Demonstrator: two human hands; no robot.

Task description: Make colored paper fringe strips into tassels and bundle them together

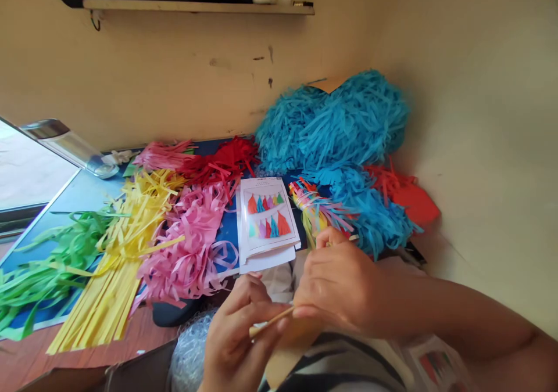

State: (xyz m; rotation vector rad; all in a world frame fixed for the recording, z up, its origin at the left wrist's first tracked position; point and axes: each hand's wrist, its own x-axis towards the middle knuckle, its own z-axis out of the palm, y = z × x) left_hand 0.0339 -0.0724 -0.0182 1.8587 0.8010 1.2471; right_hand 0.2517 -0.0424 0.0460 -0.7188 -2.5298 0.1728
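My left hand (244,328) is closed at the lower middle, its thumb and fingers pinching a thin tan stick-like piece (271,322). The piece slants up to my right hand (335,287), whose thumb and curled fingers grip its other end. A pale tip also pokes out beyond the right hand's knuckles; I cannot tell whether it belongs to the same piece. Just behind the right hand lies a bundle of multicoloured paper strips (320,209). A white card (268,252) with a picture of hanging tassels rests on the blue table beyond both hands.
Green (65,264), yellow (100,287) and pink (187,235) fringed paper bunches spread leftward. Red fringe (222,159) lies behind them, and a big blue fringe pile (335,125) leans against the wall. A clear bottle (74,148) stands at the left, below a shelf (196,6).
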